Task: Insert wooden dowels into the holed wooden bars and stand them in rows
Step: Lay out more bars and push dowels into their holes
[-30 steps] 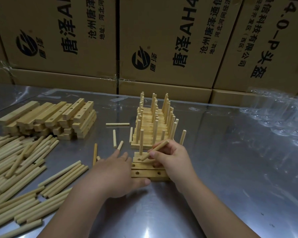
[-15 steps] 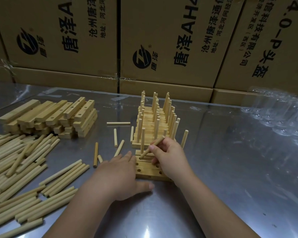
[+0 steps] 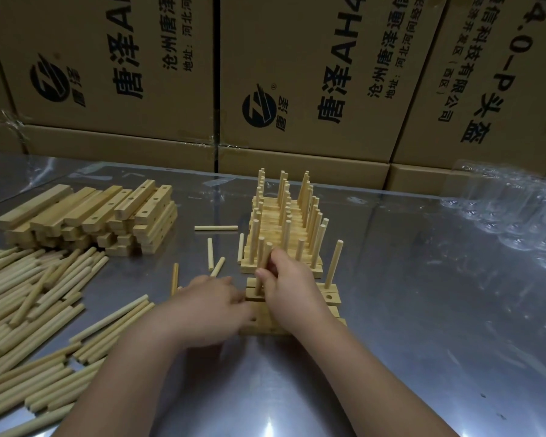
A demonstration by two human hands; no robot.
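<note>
Head view: right hand [image 3: 292, 287] grips dowel [image 3: 267, 257] near-upright, lower end at bar [image 3: 335, 299].

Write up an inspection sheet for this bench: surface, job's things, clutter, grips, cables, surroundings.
Surface: shiny metal table, patches of glare.
Job's things: finished rows of dowelled bars mid-table; near bars under the hands, with an upright dowel at their right end; bar stack and loose dowels at left.
Clutter: short dowels scattered left of the rows; clear plastic packaging at right.
Grips: left hand open against the near bars; right hand pinches the held dowel upright over them.
Cables: nothing seen.
Surroundings: cardboard boxes stacked behind the table.
</note>
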